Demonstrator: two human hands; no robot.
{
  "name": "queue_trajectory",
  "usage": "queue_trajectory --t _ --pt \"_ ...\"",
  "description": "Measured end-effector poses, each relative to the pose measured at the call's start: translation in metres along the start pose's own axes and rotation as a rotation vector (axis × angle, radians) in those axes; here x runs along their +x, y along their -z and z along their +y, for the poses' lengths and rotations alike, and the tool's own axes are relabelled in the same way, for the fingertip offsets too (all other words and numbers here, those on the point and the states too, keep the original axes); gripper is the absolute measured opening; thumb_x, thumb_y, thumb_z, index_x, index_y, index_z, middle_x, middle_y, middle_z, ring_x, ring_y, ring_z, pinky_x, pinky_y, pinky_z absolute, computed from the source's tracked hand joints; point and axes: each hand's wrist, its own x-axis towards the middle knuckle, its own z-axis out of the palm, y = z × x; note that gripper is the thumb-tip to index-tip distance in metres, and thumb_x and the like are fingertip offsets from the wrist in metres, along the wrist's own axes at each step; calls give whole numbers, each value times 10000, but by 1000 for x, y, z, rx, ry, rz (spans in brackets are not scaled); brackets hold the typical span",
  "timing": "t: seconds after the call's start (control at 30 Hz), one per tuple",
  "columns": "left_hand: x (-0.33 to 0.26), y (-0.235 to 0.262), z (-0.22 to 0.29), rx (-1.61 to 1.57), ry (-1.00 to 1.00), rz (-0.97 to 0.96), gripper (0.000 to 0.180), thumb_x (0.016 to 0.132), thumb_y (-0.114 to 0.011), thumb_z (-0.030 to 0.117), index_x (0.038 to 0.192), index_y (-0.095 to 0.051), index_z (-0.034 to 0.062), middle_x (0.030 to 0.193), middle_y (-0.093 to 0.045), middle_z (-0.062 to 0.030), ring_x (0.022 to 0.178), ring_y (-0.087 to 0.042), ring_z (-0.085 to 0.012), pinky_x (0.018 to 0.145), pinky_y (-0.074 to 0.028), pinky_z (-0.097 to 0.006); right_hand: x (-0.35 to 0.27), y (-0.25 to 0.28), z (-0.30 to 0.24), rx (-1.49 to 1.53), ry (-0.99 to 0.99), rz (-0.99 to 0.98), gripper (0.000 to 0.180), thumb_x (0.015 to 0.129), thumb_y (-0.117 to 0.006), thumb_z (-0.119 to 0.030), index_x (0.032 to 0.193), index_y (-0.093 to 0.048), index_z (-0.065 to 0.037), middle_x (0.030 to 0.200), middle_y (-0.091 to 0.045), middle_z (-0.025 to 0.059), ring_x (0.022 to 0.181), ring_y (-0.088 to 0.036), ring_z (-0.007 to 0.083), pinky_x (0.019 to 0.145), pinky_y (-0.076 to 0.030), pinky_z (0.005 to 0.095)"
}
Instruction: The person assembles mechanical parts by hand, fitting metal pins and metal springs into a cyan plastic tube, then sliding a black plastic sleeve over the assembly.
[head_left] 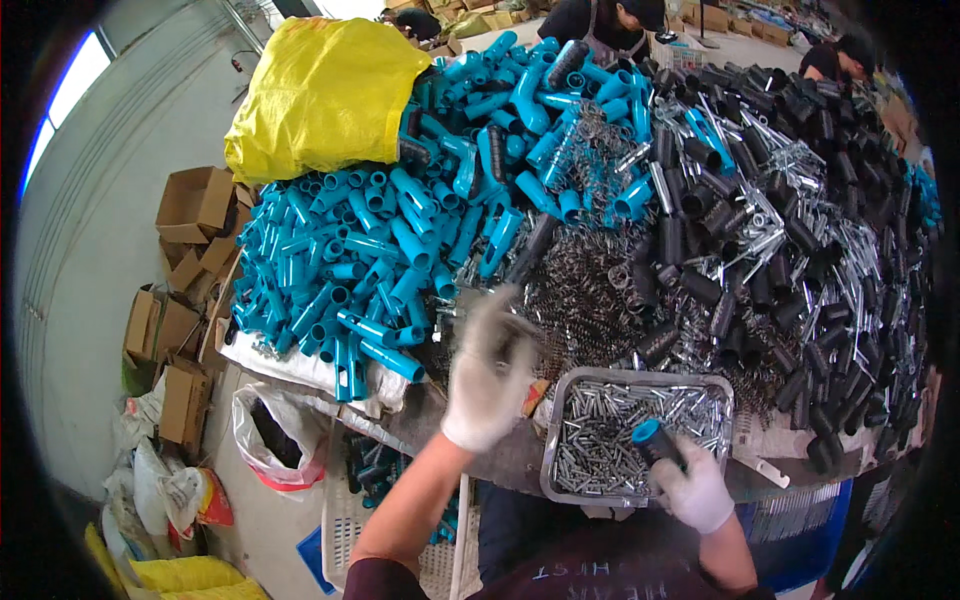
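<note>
My right hand, in a white glove, is closed around a black sleeve-like handle whose round blue end points up and to the left. It is over the near right part of a clear plastic tray filled with small metal pins. My left hand, also gloved, is raised left of the tray, near the edge of the heap of dark springs. Motion smears its fingers, so their grip cannot be made out. Just beyond it, a black sleeve lies against the blue plastic tubes.
A yellow sack rests on the blue heap. Black sleeves and metal rods pile up at right. Below the table edge stand a white crate and a white sack. Cardboard boxes line the left; other people work beyond.
</note>
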Motion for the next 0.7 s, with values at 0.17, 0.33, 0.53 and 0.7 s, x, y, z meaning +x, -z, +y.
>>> queue_trajectory --t 0.17,0.33,0.53,0.7 --pt "-15 -14 41 57 -22 -820 264 858 -598 109 1112 -611 39 1049 -643 -165 967 -638 -299 859 -492 -364 1 -10 2 -154 16 1 506 807 -648 -244 1213 -556 44 934 -665 193 864 -639 228 832 -487 325" --pt "4 -29 44 267 73 -956 260 902 -559 261 1026 -669 61 981 -659 -177 928 -649 -311 791 -510 -390 0 -8 5 -325 217 204 540 770 -675 -247 1208 -553 45 927 -672 223 844 -683 307 791 -515 358" --pt "29 -50 59 611 -50 -999 329 895 -554 380 920 -689 81 723 -642 -188 724 -659 -345 656 -529 -429 4 -2 3 -328 231 273 506 750 -666 -212 1167 -571 58 887 -670 236 822 -689 301 765 -518 352" --pt "159 -38 -18 831 -424 207 280 807 -625 213 1022 -601 35 884 -641 -173 796 -642 -344 679 -523 -441 4 4 -3 -294 73 320 512 742 -662 -203 1162 -565 74 801 -653 210 738 -667 236 717 -513 324"
